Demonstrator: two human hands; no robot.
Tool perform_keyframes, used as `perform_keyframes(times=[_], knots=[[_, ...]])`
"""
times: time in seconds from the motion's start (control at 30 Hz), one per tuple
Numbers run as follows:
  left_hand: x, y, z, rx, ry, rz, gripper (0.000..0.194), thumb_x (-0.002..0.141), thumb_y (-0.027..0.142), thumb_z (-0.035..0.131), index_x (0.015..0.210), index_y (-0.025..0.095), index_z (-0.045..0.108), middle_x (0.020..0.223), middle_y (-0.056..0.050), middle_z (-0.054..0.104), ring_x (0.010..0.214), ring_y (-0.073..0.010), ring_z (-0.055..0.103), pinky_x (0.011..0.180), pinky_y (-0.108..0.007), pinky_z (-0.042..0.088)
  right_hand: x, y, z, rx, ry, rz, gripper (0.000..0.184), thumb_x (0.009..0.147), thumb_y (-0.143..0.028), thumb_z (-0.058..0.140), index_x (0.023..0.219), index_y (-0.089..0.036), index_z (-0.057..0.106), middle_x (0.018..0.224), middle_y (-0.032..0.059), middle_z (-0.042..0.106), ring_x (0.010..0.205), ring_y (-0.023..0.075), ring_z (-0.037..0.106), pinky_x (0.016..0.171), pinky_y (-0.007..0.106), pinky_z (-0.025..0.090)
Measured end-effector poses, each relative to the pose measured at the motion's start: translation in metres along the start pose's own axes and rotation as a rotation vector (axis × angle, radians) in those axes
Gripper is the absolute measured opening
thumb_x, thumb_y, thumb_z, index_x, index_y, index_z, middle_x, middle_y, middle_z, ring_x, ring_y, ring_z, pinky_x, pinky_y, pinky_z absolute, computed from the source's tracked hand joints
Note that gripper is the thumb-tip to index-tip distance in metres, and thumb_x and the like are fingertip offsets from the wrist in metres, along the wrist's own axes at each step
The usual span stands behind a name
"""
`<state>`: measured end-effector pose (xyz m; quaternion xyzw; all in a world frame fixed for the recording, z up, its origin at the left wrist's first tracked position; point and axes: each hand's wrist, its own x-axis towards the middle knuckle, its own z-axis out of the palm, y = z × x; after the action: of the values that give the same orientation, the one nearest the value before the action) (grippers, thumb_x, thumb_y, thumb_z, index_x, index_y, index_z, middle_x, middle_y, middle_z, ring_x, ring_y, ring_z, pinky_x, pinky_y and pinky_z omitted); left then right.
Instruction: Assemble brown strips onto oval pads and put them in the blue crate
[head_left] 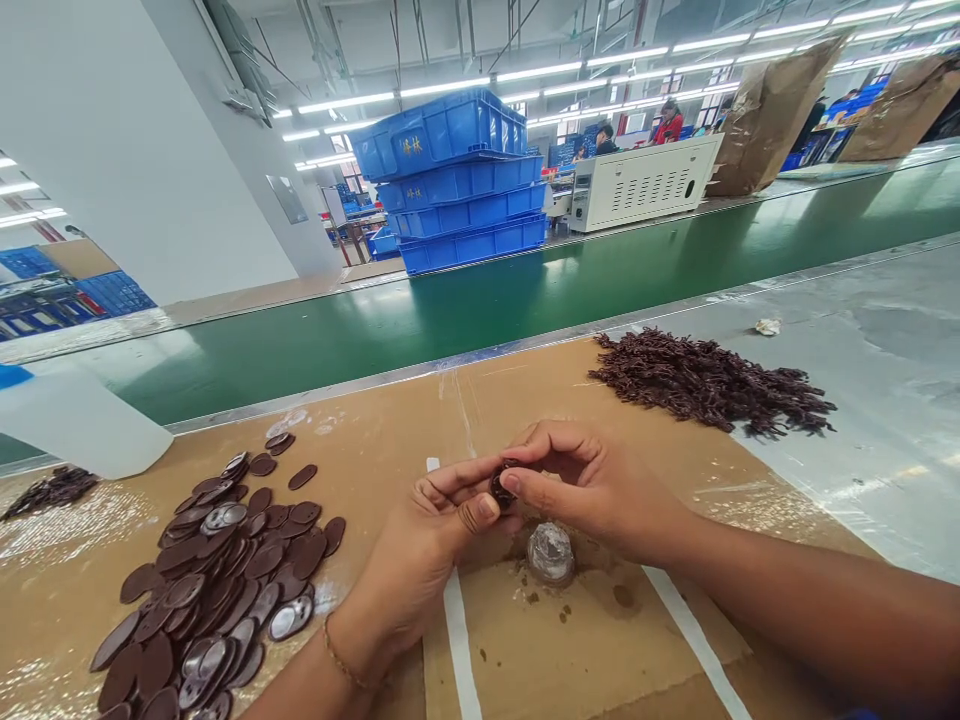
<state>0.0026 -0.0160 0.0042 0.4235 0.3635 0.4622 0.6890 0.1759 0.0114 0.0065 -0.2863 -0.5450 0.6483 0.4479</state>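
Note:
My left hand [429, 545] and my right hand [585, 485] meet over the middle of the cardboard-covered table [390, 430]. Together they pinch a small dark brown piece [501, 487] between thumbs and fingertips. Just below the hands a small clear rounded lump [550, 553] sits on the cardboard. A heap of brown oval discs [214, 575], some with shiny silver faces, lies at the left. A pile of small dark brown spiky parts [705, 382] lies at the far right of the cardboard.
A green conveyor belt [480, 300] runs behind the table. Stacked blue crates [457, 180] and a white machine [641, 180] stand beyond it, with people further back. A white bottle [75, 420] lies at left, near another small dark pile [52, 490].

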Motion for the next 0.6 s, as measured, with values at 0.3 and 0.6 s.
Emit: perform_keyframes(times=[0.3, 0.6], knots=[[-0.001, 0.0009, 0.0012, -0.006, -0.046, 0.001, 0.029, 0.08, 0.022, 0.075, 0.109, 0.023, 0.075, 0.106, -0.007, 0.076, 0.102, -0.0208, 0.068, 0.093, -0.031, 0.052, 0.0012, -0.0024, -0.0025, -0.137, 0.024, -0.054, 0.018, 0.074, -0.031, 0.078, 0.078, -0.017, 0.066, 0.078, 0.0005, 0.069, 0.07, 0.0128, 0.065, 0.064, 0.027, 0.056], [-0.0016, 0.0027, 0.0021, 0.014, -0.104, 0.028, 0.035, 0.083, 0.022, 0.072, 0.118, 0.029, 0.071, 0.117, -0.005, 0.073, 0.107, -0.018, 0.067, 0.096, -0.028, 0.049, -0.0005, -0.0089, -0.0058, -0.205, 0.019, -0.105, 0.014, 0.076, -0.03, 0.075, 0.08, -0.018, 0.069, 0.078, 0.0011, 0.071, 0.072, 0.0137, 0.066, 0.066, 0.028, 0.055]])
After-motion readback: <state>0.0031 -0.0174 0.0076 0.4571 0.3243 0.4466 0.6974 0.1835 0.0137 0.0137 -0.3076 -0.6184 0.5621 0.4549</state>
